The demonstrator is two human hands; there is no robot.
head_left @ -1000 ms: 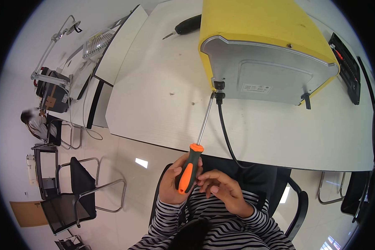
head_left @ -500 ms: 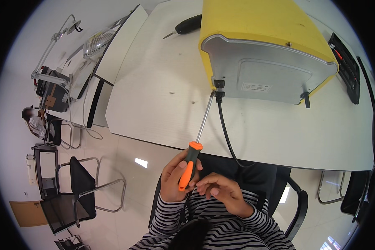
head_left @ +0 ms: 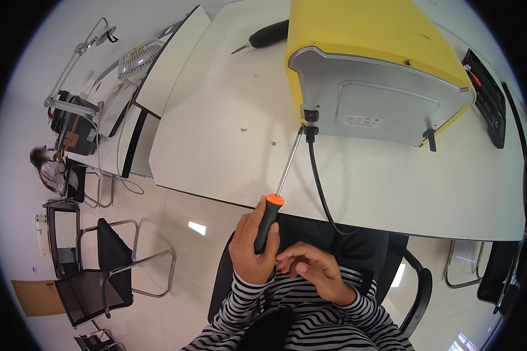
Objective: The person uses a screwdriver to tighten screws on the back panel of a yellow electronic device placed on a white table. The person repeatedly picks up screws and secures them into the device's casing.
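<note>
My left hand (head_left: 253, 245) is closed around the dark green and orange handle of a screwdriver (head_left: 268, 225). Its long shaft slants up and away, and the tip meets the lower left corner of a yellow machine (head_left: 357, 29) with a grey end panel (head_left: 334, 93). Right beside the tip, a black power cord (head_left: 317, 181) is plugged into that panel and hangs over the table's front edge. My right hand (head_left: 315, 270) hovers over my lap, close to the left one, with its fingers loosely curled, apart and holding nothing.
On the white table (head_left: 216, 146) lie a black electric screwdriver (head_left: 268, 35) and two small screws (head_left: 273, 143). At the far right is a black tool case (head_left: 489, 99). Left of the table stand chairs (head_left: 114, 257), a desk lamp (head_left: 70, 64) and a seated person (head_left: 52, 169).
The screwdriver's handle has turned in my left hand, and the fingers have shifted their grip around it. My right hand has barely moved.
</note>
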